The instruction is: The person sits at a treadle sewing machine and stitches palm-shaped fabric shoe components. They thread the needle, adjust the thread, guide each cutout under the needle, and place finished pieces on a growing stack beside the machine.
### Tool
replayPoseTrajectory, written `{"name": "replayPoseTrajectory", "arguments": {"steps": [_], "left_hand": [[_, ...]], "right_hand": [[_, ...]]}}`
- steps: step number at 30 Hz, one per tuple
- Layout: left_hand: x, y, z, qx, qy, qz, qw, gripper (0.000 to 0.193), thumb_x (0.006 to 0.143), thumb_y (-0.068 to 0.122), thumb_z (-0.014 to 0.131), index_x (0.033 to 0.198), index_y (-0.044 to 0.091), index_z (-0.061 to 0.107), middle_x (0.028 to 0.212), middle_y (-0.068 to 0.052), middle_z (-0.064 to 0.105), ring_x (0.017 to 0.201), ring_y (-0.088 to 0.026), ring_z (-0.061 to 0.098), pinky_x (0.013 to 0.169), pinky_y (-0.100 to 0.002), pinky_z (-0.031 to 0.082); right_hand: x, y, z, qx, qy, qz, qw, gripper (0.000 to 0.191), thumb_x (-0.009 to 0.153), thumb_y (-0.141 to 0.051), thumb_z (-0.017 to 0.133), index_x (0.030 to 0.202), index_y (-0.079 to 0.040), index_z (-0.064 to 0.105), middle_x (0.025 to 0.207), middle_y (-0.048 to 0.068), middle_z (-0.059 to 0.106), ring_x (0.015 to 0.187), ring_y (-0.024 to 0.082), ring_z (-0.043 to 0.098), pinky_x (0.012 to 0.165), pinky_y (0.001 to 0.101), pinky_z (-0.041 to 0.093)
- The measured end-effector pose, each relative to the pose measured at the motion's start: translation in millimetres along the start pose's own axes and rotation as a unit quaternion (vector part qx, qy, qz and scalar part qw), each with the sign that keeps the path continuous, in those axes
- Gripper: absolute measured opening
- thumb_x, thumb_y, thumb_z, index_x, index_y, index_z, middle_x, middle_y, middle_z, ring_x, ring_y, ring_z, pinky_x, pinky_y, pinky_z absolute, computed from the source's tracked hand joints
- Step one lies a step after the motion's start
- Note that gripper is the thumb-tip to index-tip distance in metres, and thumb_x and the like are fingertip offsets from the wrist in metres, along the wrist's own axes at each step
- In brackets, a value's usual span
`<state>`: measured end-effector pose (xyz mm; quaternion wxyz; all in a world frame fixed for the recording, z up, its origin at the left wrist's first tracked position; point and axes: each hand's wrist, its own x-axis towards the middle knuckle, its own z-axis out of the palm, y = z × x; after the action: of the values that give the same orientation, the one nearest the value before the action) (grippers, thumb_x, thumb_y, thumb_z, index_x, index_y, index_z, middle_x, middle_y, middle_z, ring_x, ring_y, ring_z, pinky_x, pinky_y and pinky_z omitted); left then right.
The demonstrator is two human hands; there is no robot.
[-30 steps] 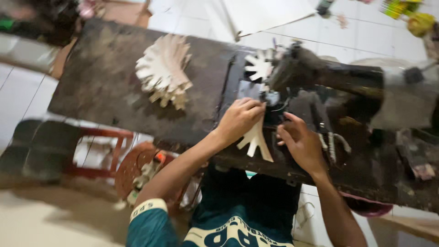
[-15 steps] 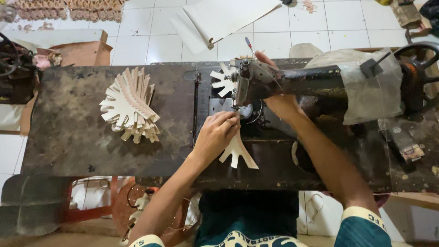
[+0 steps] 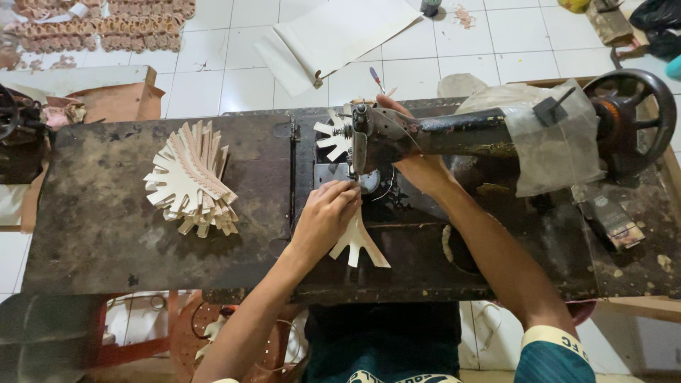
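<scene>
Reaching past the head of the black sewing machine (image 3: pixel 425 135), my right hand (image 3: pixel 418 167) now sits tucked behind it, where half a second ago it was only arriving; a second ago it lay flat on the counter (image 3: pixel 99 213) near my left. Most of it is hidden by the machine, so I cannot tell whether those fingers are curled on anything or loose. My left hand (image 3: pixel 328 213) has hardly shifted: its fingers (image 3: pixel 346 193) press down on the upper end of the pale forked cut piece (image 3: pixel 358 245), pinning it flat just in front of the needle area, the prongs splaying toward me. Another pale toothed piece (image 3: pixel 333 138) pokes out on the far side of the machine head. The fanned stack of cut pieces (image 3: pixel 190 181) rests well apart on the left of the counter, untouched. As I judge it, the split of the hands means one steadies the piece while the other attends to the machine.
</scene>
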<state>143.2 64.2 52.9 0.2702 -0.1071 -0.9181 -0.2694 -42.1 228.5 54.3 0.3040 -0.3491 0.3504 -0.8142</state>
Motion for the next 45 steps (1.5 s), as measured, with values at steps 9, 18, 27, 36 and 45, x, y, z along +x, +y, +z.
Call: {"name": "replayPoseTrajectory", "arguments": {"steps": [9,18,27,36,45], "left_hand": [[-1.9,2.2,0.1,-0.006,0.015,-0.007,1.000,0.018,0.093,0.013,0.073,0.108,0.003,0.072,0.122,-0.011,0.070,0.119,-0.031,0.064,0.098,-0.044,0.050],[-4.8,-1.3,4.5,0.014,0.000,-0.015,1.000,0.021,0.093,0.013,0.072,0.111,0.003,0.071,0.122,-0.011,0.070,0.118,-0.032,0.063,0.096,-0.043,0.050],[-5.0,2.1,0.8,0.033,-0.020,-0.041,0.998,0.027,0.095,0.021,0.074,0.116,0.003,0.070,0.126,-0.014,0.065,0.125,-0.034,0.059,0.104,-0.047,0.047],[-18.1,37.9,-11.3,0.126,-0.014,-0.076,0.989,0.054,0.083,0.040,0.081,0.122,0.005,0.067,0.131,-0.022,0.056,0.135,-0.042,0.047,0.108,-0.053,0.039],[-12.0,44.2,-9.8,0.152,-0.038,-0.135,0.978,0.066,0.083,0.042,0.081,0.129,0.000,0.058,0.126,-0.020,0.056,0.132,-0.041,0.046,0.108,-0.053,0.037]], "right_hand": [[-2.4,0.1,-0.7,-0.013,0.009,-0.008,1.000,0.081,0.093,-0.001,0.075,0.161,-0.004,0.031,0.147,0.009,0.057,0.129,0.013,0.061,0.108,0.0299,0.055],[-46.0,-13.4,29.7,-0.723,-0.048,0.160,0.671,0.026,0.097,-0.024,0.072,0.120,-0.013,0.073,0.092,0.010,0.069,0.079,0.026,0.068,0.070,0.0375,0.053],[-57.0,-8.6,45.7,-0.744,-0.123,-0.028,0.657,0.040,0.087,-0.018,0.073,0.127,-0.017,0.072,0.080,0.006,0.064,0.072,0.029,0.065,0.060,0.0434,0.051],[-57.5,-6.4,43.1,-0.746,-0.126,-0.030,0.653,0.040,0.090,-0.018,0.073,0.130,-0.015,0.070,0.077,0.005,0.062,0.069,0.027,0.064,0.059,0.0416,0.051],[-59.1,-8.1,44.3,-0.742,-0.122,-0.034,0.658,0.037,0.088,-0.018,0.073,0.124,-0.012,0.072,0.078,0.007,0.063,0.072,0.029,0.065,0.061,0.0432,0.052]]}}
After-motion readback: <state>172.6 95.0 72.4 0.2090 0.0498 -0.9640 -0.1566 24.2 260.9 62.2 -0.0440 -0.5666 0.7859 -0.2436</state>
